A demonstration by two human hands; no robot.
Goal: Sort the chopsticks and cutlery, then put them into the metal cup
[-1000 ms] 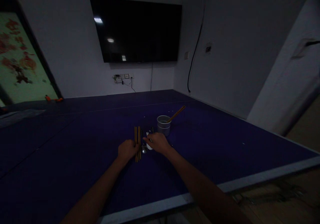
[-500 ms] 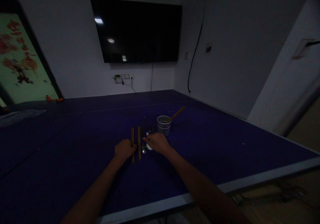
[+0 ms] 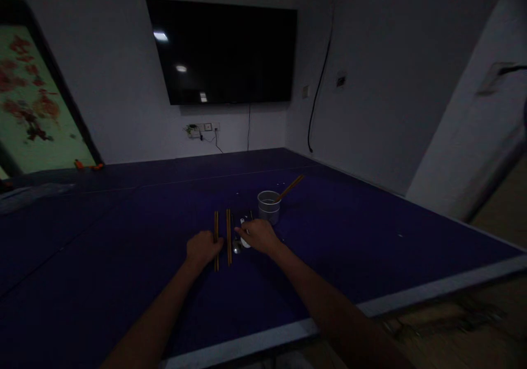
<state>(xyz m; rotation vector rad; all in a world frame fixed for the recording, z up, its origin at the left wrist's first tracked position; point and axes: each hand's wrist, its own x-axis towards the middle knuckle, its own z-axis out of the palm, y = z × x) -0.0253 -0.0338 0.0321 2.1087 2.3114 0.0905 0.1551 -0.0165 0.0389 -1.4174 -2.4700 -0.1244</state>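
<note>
My left hand (image 3: 202, 248) is closed around the middle of a pair of wooden chopsticks (image 3: 216, 223), which lies lengthwise on the blue tabletop. A second pair of chopsticks (image 3: 229, 242) rests just to its right, roughly parallel. Beside that pair lies a metal spoon (image 3: 236, 247) with a dark handle, its bowl towards me. My right hand (image 3: 260, 234) is closed over a white spoon (image 3: 245, 242), thumb across it; the other fingers are partly hidden. The tip of another dark-handled utensil (image 3: 251, 214) shows behind that hand. A metal cup (image 3: 269, 211) stands right behind it, with wooden chopsticks (image 3: 290, 188) leaning out.
The blue table (image 3: 349, 237) has a pale front edge and reaches back to the wall. Clear plastic wrapping (image 3: 37, 193) and an orange object (image 3: 88, 165) lie at the far left. A television (image 3: 226, 53) hangs above the far end, and a dark cable (image 3: 319, 100) dangles in the corner.
The left hand and its chopsticks have shifted slightly left, widening the gap to the second pair. My right hand stays almost in place, and the view has turned a little.
</note>
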